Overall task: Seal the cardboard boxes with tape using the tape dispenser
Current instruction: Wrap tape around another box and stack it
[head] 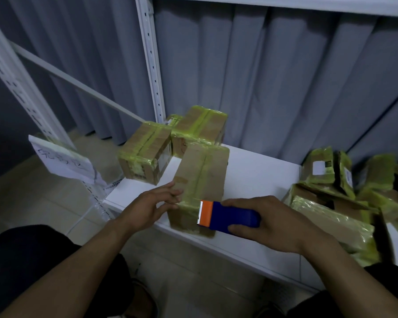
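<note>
A brown cardboard box [201, 175] lies on the white shelf [257, 175] in front of me, with a strip of yellowish tape along its top seam. My right hand [269, 222] grips the blue tape dispenser [230, 216]; its orange toothed end sits at the box's near top edge. My left hand [152, 204] rests with straight fingers against the box's near left corner.
Two taped boxes stand behind, one [145, 154] hanging over the shelf's left edge and one [200, 129] at the back. Flattened and open boxes [336, 216] pile up at the right. A white rack post [151, 58] and grey curtain stand behind. A paper sign [64, 161] hangs at the left.
</note>
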The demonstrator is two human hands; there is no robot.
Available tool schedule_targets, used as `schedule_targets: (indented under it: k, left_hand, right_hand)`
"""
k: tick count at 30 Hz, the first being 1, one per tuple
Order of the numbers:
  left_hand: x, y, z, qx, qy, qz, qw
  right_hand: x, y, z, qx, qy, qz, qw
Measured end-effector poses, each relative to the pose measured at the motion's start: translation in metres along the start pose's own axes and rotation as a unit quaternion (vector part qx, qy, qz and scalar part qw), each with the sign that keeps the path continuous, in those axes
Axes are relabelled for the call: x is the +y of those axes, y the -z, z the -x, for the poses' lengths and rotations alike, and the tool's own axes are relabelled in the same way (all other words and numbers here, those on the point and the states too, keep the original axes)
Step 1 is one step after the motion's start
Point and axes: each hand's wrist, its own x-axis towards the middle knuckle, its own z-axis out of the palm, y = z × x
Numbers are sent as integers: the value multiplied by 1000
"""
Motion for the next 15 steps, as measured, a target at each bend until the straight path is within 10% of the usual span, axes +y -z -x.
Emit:
schedule_targets:
  k: [15]
  left_hand:
    - [19,-18,-2,-16,-49,-180,982]
  right_hand:
    - [14,2,-7,6,-36,-32,999]
